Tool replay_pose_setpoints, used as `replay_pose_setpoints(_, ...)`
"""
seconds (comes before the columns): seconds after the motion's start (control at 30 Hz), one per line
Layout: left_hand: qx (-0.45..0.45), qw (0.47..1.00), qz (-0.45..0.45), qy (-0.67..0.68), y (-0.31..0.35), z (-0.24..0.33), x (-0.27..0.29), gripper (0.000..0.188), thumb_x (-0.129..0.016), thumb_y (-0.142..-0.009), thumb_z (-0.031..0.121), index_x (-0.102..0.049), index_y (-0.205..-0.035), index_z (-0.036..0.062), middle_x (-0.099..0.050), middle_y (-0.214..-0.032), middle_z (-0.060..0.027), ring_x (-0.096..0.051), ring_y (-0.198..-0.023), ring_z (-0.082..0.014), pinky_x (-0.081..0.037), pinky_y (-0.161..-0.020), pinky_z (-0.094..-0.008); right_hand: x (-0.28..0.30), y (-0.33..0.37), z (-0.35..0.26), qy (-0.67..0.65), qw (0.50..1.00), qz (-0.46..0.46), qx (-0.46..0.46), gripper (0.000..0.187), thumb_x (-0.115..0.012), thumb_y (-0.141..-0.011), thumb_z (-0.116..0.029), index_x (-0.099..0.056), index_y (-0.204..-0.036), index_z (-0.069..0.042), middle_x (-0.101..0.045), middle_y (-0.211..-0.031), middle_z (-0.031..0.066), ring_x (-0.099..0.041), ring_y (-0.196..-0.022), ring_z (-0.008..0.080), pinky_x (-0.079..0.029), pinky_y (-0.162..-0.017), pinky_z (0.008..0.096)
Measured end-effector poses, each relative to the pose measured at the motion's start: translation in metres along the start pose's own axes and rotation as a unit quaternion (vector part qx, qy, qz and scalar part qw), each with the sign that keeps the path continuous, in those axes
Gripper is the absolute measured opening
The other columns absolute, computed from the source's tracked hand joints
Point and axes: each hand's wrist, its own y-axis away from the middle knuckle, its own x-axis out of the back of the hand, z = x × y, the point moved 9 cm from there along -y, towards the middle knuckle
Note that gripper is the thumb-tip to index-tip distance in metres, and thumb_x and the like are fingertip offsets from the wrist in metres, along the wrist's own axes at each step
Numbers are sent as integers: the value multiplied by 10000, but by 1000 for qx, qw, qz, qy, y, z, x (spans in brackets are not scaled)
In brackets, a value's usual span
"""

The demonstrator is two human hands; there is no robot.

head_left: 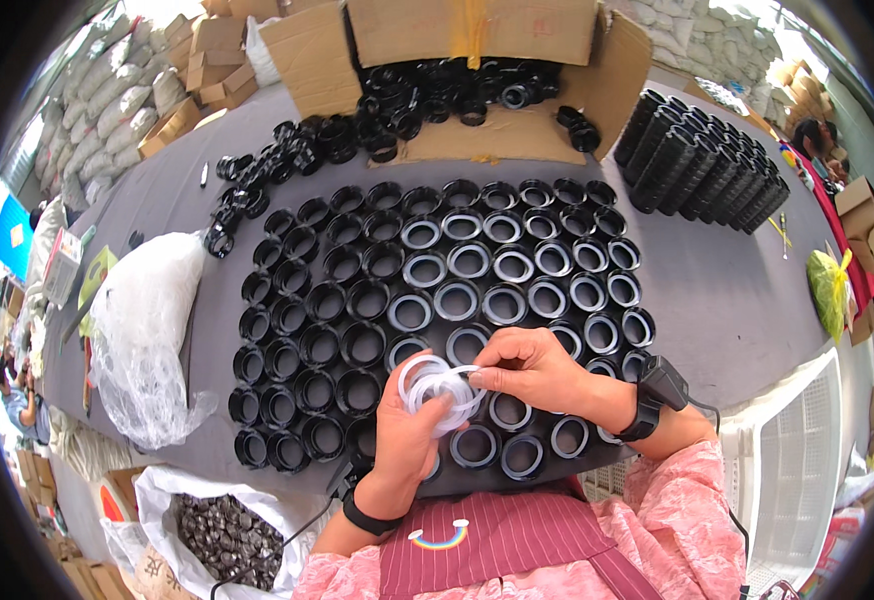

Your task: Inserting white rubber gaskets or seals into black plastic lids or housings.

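Fingers of the left hand curl around a small bunch of translucent white rings, gripping them from below, while the right hand pinches the edge of one ring in that bunch between thumb and forefinger. Both hands meet just above the near edge of a grey table, over the front rows of black round caps set open side up in a tight grid. Many caps on the right half of the grid already carry a pale ring inside; those on the left half look plain black. Each wrist wears a black band, and the right one bears a small black device with a cable. Left of the grid lies a crumpled clear plastic bag. Beyond the grid, an open cardboard box spills loose black caps onto the table, and stacked columns of black caps lie at the far right. Below the table's near left corner sits a white sack of small dark parts.
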Motion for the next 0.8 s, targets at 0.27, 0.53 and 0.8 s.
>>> replay_pose_setpoints(0.27, 31, 999, -28, 0, -1, -12, -11, 487, -584, -795, -44, -421, -1247, 35, -557, -1034, -100, -625, -847, -193, -590, -602, -311, 27, 11, 21, -30, 996, 7, -81, 180, -637, -863, -191, -681, -899, -20, -594, -676, -6, -527, -569, 39, -422, -469, 192)
replay_pose_setpoints(0.53, 94, 995, -27, 25, -10, -26, -17, 466, -592, -807, -18, -429, -1239, 48, -557, -1028, -91, -628, -831, -194, -588, -579, -317, 38, 8, 46, -186, 973, 26, -136, 153, -646, -848, -146, -623, -835, 4, -604, -673, 26, -531, -509, 68, -413, -430, 191)
replay_pose_setpoints(0.8, 81, 997, 5, 16, -7, -21, -4, 464, -574, -799, -47, -440, -1232, 54, -550, -1039, -93, -628, -831, -208, -588, -573, -330, 122, -3, 11, -143, 972, 185, -2, 158, -605, -869, -171, -627, -872, -15, -639, -754, 48, -585, -569, 92, -494, -530, 216)
